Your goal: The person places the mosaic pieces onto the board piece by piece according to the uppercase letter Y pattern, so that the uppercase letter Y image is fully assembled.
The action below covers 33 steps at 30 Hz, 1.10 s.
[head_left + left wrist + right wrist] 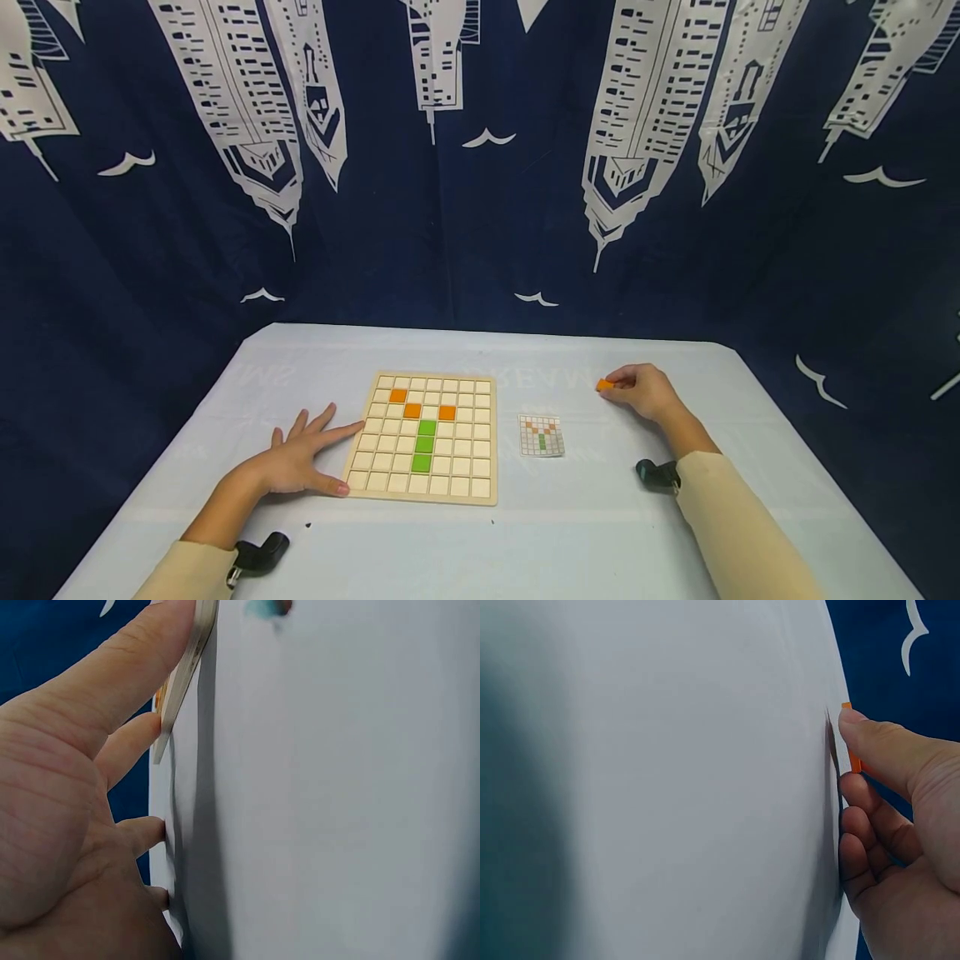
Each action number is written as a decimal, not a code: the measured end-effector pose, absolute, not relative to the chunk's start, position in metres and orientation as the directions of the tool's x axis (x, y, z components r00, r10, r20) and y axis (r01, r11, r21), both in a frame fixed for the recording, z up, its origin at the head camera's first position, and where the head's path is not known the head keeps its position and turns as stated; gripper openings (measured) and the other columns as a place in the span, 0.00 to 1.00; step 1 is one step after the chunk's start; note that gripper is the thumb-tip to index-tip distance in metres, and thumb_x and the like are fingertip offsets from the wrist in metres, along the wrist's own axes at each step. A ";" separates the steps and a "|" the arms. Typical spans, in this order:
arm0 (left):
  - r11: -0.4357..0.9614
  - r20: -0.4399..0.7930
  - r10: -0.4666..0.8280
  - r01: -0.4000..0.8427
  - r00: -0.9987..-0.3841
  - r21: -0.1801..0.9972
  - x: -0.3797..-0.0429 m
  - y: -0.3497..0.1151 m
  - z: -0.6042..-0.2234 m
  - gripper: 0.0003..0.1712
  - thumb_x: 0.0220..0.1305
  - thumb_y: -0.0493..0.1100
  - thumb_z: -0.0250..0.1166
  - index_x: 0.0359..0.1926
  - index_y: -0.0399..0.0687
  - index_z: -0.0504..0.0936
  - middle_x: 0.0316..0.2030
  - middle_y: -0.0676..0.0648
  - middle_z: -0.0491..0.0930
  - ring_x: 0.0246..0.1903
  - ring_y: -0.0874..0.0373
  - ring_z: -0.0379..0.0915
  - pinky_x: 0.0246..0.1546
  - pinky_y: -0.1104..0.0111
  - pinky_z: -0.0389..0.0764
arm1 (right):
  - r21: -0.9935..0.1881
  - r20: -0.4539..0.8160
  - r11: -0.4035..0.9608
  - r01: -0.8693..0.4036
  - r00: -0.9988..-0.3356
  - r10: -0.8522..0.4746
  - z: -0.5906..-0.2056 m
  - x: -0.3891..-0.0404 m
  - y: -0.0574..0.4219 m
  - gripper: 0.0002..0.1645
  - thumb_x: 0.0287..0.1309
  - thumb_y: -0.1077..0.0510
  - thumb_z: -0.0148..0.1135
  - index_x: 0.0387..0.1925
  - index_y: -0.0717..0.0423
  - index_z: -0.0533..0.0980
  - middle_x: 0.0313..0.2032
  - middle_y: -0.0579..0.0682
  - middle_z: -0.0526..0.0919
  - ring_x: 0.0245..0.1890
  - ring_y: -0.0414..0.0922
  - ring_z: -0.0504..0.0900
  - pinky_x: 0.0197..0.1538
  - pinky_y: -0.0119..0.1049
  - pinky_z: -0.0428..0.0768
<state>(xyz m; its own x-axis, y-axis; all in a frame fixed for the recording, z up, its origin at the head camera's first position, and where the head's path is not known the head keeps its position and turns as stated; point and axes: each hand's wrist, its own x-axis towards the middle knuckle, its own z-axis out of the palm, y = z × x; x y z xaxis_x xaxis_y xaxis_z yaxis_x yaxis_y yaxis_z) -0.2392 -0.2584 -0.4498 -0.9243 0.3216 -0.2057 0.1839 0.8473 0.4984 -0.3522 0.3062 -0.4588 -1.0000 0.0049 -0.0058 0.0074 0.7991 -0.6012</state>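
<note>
A wooden grid board (458,475) lies flat on the white table, with three orange squares and three green squares set among its cream cells. My left hand (296,460) has its fingers spread, thumb and index finger touching the board's left edge; in the left wrist view the thumb (135,660) lies against the board's side (184,675). Right of the card, my right hand (643,392) pinches an orange square tile (604,385) close over the table. In the right wrist view the orange tile (855,761) shows between thumb and index finger, the other fingers curled.
A small pattern card (542,436) with a coloured grid lies between the board and my right hand. Tiny dark specks (308,525) dot the white table (420,550) near its front. A dark blue curtain (450,225) with white buildings hangs behind the table.
</note>
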 end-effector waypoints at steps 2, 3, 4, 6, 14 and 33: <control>0.848 -0.206 0.322 0.184 -0.924 0.498 -0.239 -0.258 -0.450 0.63 0.39 0.66 0.81 0.77 0.61 0.65 0.80 0.27 0.40 0.74 0.15 0.24 0.61 0.17 0.28 | -0.601 -0.003 0.799 -0.003 -1.000 -0.006 -0.459 -0.350 0.306 0.20 0.58 0.54 0.75 0.48 0.62 0.85 0.39 0.54 0.86 0.37 0.48 0.77 0.40 0.34 0.76; 0.848 -0.207 0.322 0.184 -0.924 0.498 -0.239 -0.258 -0.449 0.63 0.39 0.66 0.81 0.77 0.61 0.65 0.80 0.28 0.40 0.74 0.15 0.24 0.61 0.17 0.28 | -0.601 0.000 0.799 -0.009 -1.000 -0.011 -0.459 -0.349 0.305 0.20 0.58 0.54 0.75 0.49 0.62 0.85 0.39 0.54 0.87 0.37 0.48 0.77 0.40 0.34 0.76; 0.847 -0.208 0.321 0.183 -0.924 0.498 -0.239 -0.258 -0.449 0.63 0.39 0.66 0.81 0.77 0.61 0.65 0.80 0.28 0.40 0.74 0.15 0.24 0.61 0.17 0.28 | -0.602 0.000 0.799 -0.011 -1.000 -0.014 -0.459 -0.348 0.305 0.20 0.58 0.54 0.75 0.49 0.61 0.85 0.38 0.53 0.87 0.37 0.48 0.77 0.41 0.34 0.76; 0.847 -0.208 0.322 0.183 -0.924 0.499 -0.239 -0.258 -0.449 0.63 0.39 0.66 0.81 0.77 0.61 0.65 0.80 0.28 0.40 0.74 0.15 0.24 0.61 0.17 0.28 | -0.599 0.007 0.800 -0.028 -1.000 -0.029 -0.458 -0.346 0.304 0.20 0.58 0.54 0.75 0.48 0.62 0.85 0.38 0.53 0.87 0.36 0.48 0.77 0.40 0.35 0.76; 0.842 -0.209 0.325 0.182 -0.922 0.508 -0.238 -0.257 -0.448 0.63 0.39 0.66 0.82 0.77 0.60 0.65 0.80 0.28 0.39 0.75 0.16 0.24 0.61 0.17 0.28 | -0.606 0.020 0.794 -0.053 -0.998 -0.051 -0.456 -0.338 0.296 0.20 0.58 0.53 0.76 0.48 0.60 0.85 0.36 0.52 0.87 0.35 0.47 0.77 0.39 0.36 0.76; 0.845 -0.210 0.322 0.179 -0.923 0.504 -0.239 -0.259 -0.449 0.62 0.40 0.66 0.81 0.77 0.62 0.65 0.80 0.28 0.39 0.75 0.16 0.23 0.61 0.18 0.27 | -0.705 0.117 0.684 -0.186 -0.982 -0.147 -0.455 -0.319 0.264 0.19 0.54 0.55 0.78 0.45 0.62 0.86 0.35 0.51 0.89 0.33 0.43 0.81 0.36 0.29 0.80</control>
<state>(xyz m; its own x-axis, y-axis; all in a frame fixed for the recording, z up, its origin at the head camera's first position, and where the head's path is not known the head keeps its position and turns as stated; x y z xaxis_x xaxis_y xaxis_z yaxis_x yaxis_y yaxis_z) -0.2391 -0.2588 -0.4488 -0.9232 0.3216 -0.2103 0.1794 0.8448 0.5041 -0.3194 0.2635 -0.4554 -0.9822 -0.1469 0.1172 -0.1864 0.6838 -0.7054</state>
